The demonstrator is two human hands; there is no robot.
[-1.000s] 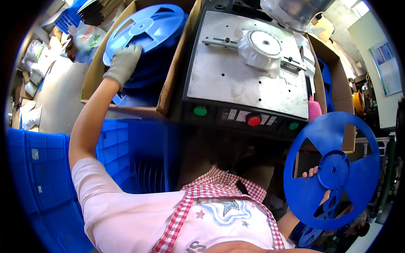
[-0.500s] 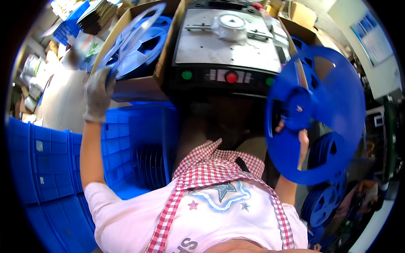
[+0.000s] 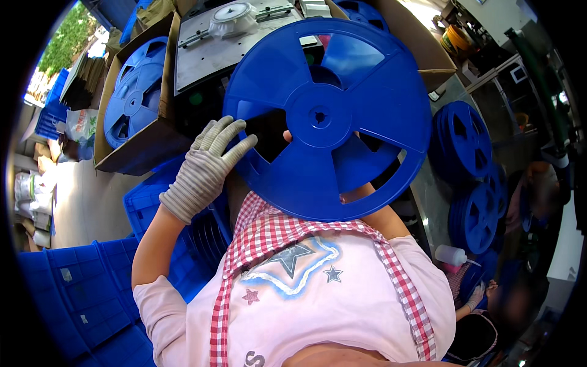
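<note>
A large blue plastic reel (image 3: 379, 116) with a round hub and wide cut-outs faces me, in front of my chest. My right hand (image 3: 287, 136) holds it from behind; a fingertip shows in a cut-out beside the hub, and the rest of that hand is hidden by the reel. At the reel's left rim is my left hand (image 3: 205, 168), in a light knitted glove. Its fingers are stretched out and overlap the rim; whether they touch it I cannot tell.
A cardboard box (image 3: 137, 150) with blue reel parts stands far left, beside a machine with a metal plate (image 3: 202, 58). Blue crates (image 3: 92, 275) fill the lower left. Stacked blue reels (image 3: 465, 144) stand at right. A co-worker's gloved hand (image 3: 476, 296) shows at lower right.
My left hand has let go of the pale blue reel part at the box and come to the held reel. The right hand has brought that reel leftward before my chest. The view has turned.
</note>
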